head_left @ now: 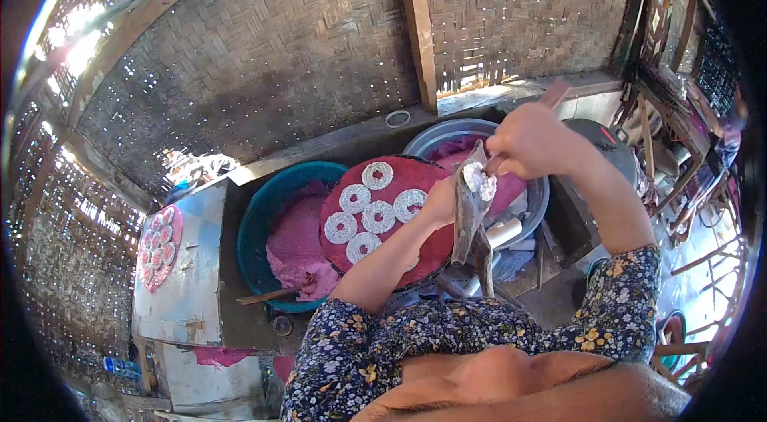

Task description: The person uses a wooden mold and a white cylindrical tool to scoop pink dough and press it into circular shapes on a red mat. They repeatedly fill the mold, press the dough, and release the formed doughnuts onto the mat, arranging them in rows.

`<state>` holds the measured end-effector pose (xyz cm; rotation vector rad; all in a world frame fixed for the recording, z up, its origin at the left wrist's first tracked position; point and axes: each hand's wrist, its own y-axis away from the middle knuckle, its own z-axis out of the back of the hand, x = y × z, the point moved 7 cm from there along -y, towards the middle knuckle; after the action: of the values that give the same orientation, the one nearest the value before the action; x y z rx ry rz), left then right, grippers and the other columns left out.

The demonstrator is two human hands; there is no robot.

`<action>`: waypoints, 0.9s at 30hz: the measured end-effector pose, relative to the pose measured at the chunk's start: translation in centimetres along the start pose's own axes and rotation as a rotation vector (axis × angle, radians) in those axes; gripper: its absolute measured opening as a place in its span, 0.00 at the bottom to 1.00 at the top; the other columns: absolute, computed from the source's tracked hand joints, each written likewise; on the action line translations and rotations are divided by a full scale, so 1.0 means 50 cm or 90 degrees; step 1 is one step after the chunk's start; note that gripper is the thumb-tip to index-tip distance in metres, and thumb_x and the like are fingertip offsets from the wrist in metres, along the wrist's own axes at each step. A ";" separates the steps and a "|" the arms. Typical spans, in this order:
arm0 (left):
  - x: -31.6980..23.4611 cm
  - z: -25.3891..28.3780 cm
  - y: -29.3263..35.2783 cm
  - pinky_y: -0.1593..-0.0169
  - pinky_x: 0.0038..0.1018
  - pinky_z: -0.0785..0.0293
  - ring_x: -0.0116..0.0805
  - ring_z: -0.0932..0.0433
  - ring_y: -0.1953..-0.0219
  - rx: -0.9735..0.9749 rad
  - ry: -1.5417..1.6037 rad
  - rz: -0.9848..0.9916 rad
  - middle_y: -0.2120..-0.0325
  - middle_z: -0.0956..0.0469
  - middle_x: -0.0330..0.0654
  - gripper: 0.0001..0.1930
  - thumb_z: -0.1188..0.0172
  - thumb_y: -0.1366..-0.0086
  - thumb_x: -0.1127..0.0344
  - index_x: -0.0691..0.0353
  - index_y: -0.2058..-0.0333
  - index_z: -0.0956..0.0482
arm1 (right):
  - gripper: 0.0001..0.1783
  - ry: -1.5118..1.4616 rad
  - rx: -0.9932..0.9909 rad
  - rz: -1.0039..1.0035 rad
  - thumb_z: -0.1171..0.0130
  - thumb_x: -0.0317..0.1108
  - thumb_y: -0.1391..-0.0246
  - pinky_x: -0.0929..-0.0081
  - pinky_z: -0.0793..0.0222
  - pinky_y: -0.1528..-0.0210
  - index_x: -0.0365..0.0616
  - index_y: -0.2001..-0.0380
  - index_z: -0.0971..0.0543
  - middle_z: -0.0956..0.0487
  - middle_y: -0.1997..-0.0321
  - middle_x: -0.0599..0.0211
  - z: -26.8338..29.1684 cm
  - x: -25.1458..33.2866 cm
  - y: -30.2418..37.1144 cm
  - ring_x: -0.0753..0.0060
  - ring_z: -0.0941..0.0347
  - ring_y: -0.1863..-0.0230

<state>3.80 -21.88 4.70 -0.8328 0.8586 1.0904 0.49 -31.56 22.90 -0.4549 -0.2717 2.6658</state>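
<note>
My right hand (527, 138) is closed around a flat wooden stick (554, 93), whose lower end reaches into a lump of white dough (479, 181). The dough sits on a worn wooden piece (467, 218) standing in front of me. My left hand (439, 202) is at the left side of that wooden piece; its fingers are hidden behind the wood. Beneath my left forearm lies a round red tray (431, 250) bearing several white, lacy dough rings (378, 216).
A teal basin (254, 210) with pink cloth (300, 242) stands left of the tray, a stick across its rim. A grey basin (539, 210) with pink contents stands right. A pale table (188, 302) at left bears a round pink sheet of rings. A woven wall (264, 47) rises behind.
</note>
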 end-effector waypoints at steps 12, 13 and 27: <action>-0.013 0.046 0.015 0.55 0.28 0.31 0.32 0.27 0.60 -0.020 0.196 -0.034 0.62 0.25 0.40 0.28 0.30 0.59 0.60 0.59 0.57 0.28 | 0.13 -0.002 -0.098 -0.096 0.36 0.38 0.74 0.60 0.39 0.74 0.45 0.87 0.29 0.29 0.85 0.63 0.130 -0.034 0.046 0.53 0.30 0.75; -0.022 0.044 0.022 0.56 0.30 0.31 0.34 0.26 0.61 -0.028 0.222 -0.053 0.62 0.24 0.42 0.27 0.32 0.57 0.59 0.59 0.57 0.28 | 0.12 0.010 -0.085 -0.087 0.36 0.37 0.74 0.60 0.39 0.74 0.45 0.86 0.29 0.29 0.85 0.63 0.122 -0.031 0.040 0.54 0.30 0.75; 0.012 0.072 0.018 0.58 0.27 0.29 0.27 0.26 0.64 -0.046 0.092 -0.023 0.65 0.24 0.39 0.24 0.33 0.55 0.67 0.61 0.57 0.28 | 0.08 0.053 -0.116 -0.076 0.38 0.36 0.68 0.67 0.33 0.71 0.49 0.80 0.24 0.25 0.81 0.68 0.099 0.010 0.043 0.64 0.26 0.74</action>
<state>3.66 -18.20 5.57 -0.9940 0.9250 1.0436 -2.49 -33.84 26.81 -0.5853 -0.5032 2.5103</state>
